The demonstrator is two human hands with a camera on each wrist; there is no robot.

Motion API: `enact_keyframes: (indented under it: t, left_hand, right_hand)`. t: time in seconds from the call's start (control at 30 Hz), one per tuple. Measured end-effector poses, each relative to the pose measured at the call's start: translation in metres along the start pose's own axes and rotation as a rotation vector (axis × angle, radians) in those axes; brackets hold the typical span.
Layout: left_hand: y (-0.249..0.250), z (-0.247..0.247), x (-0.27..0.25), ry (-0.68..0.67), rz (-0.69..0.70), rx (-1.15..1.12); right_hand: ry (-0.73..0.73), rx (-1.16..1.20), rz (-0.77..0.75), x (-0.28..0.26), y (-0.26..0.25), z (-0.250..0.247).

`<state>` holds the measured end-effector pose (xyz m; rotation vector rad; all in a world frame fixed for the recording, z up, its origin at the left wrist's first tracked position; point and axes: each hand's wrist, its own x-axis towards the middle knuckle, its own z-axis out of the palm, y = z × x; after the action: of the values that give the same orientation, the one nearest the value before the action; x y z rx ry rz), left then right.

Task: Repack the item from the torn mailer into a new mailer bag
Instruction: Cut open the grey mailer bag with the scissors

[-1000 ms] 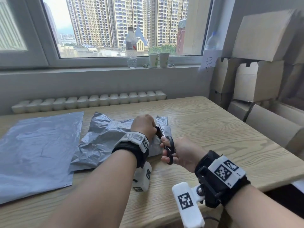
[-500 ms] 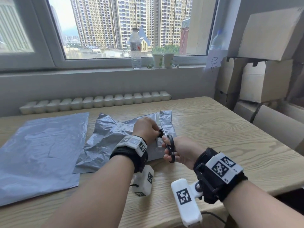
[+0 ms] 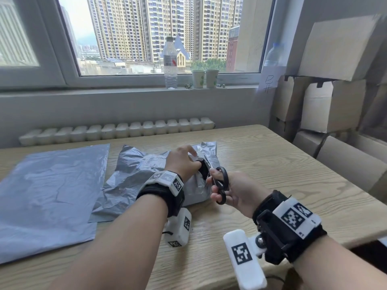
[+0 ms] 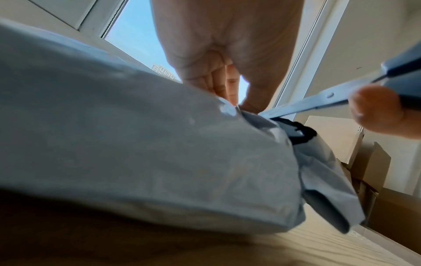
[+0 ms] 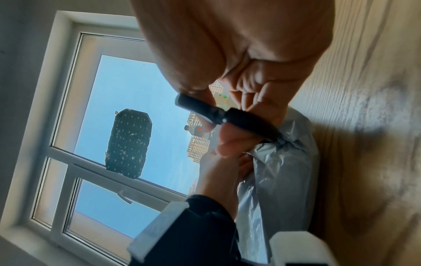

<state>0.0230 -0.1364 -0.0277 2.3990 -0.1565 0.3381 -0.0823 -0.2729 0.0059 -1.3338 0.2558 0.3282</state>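
**Scissors at the torn mailer's open end**

From where I sit, the far left of the wooden table holds the new mailer bag, a flat grey sheet lying smooth and untouched, its right edge just under the crumpled one beside it.

Next to it lies the torn mailer, wrinkled grey plastic with a pale shipping label on top. It bulges in the left wrist view, so the item is inside; I see a dark piece of it poking out at the cut opening (I cannot tell what the item is).

My left hand sits on the right part of that mailer, fingers curled and pinching the plastic next to the opening.

Just right of it, my right hand grips the black-handled scissors, fingers through the loops. The blades point toward the left hand and meet the plastic at the opening; they look nearly closed.

Behind, on the windowsill, stand a water bottle and two paper cups. At the far right, cardboard boxes are stacked against the wall.
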Motion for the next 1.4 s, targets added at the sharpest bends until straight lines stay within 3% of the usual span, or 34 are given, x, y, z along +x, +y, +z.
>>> enact_keyframes:
  t: [0.27, 0.63, 0.83, 1.17, 1.4]
  left_hand:
    - [0.002, -0.002, 0.003, -0.008, 0.077, 0.07]
    - [0.001, -0.013, -0.004, -0.043, 0.111, -0.014]
    - [0.002, -0.012, -0.004, -0.06, 0.047, -0.003]
    - [0.016, -0.005, 0.011, -0.022, 0.11, 0.265]
    - [0.011, -0.006, 0.009, -0.021, 0.124, 0.303]
  right_hand:
    - [-0.034, -0.147, 0.086, 0.005, 0.0, -0.003]
    - [0.038, -0.092, 0.024, 0.017, -0.005, 0.018]
    - [0.068, -0.096, -0.008, 0.019, -0.001, 0.014]
    - [-0.021, -0.048, -0.01, 0.015, -0.006, 0.003]
    - [-0.099, -0.084, 0.052, 0.022, -0.004, 0.0]
